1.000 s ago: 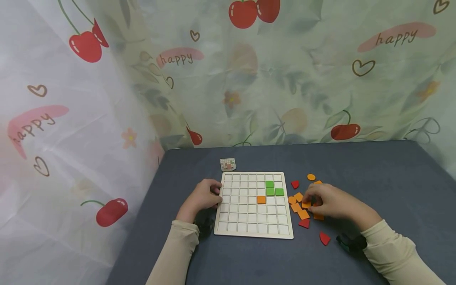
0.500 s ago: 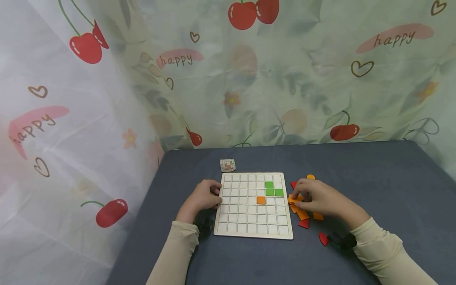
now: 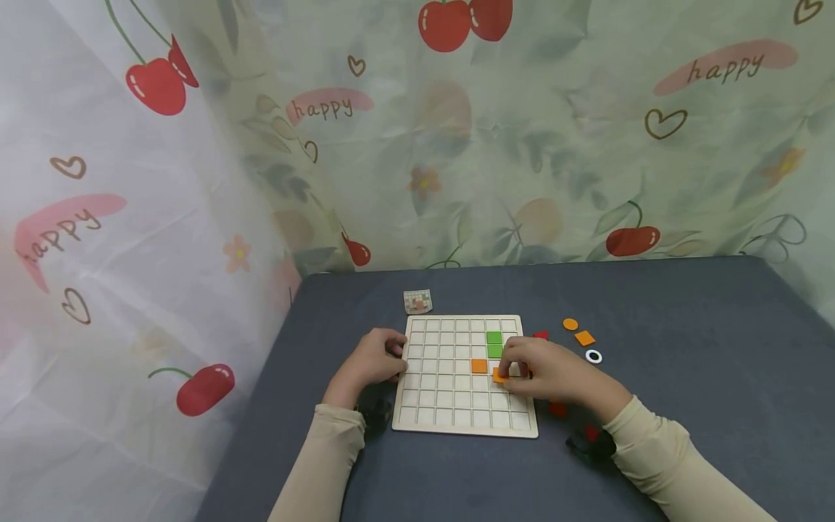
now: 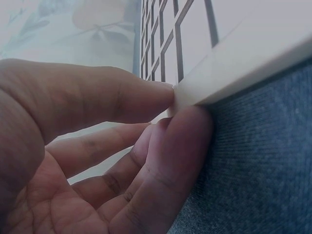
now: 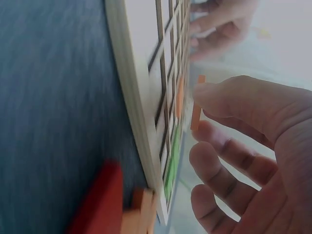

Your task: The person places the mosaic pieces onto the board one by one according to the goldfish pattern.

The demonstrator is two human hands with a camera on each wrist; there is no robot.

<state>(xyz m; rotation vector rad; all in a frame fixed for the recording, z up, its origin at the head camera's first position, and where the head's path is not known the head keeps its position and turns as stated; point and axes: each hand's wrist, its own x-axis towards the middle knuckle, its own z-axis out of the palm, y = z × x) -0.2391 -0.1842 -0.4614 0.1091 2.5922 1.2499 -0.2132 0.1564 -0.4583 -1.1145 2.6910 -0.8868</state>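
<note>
A cream grid board [image 3: 433, 428] lies flat on the dark table. My left hand [image 3: 368, 362] holds its left edge, thumb tip [image 4: 163, 95] and a fingertip right at the rim in the left wrist view. Over the right part of the board, my right hand [image 3: 554, 371] pinches an orange square tile [image 3: 499, 375] between thumb and finger; the right wrist view shows this tile [image 5: 196, 117] edge-on, tilted above the grid. A seated orange tile [image 3: 479, 366] is just to its left. Green tiles [image 3: 493, 338] sit farther up the board, partly hidden by my hand.
A small printed card [image 3: 417, 301] lies behind the board. Right of it are an orange disc [image 3: 570, 324], an orange tile [image 3: 585, 338], a white ring-shaped piece [image 3: 593, 357] and a red piece [image 3: 557, 409]. My right hand and forearm cover other loose pieces.
My right hand has gone left from the loose pile to over the board with an orange tile pinched in it. The left hand and the board have stayed put.
</note>
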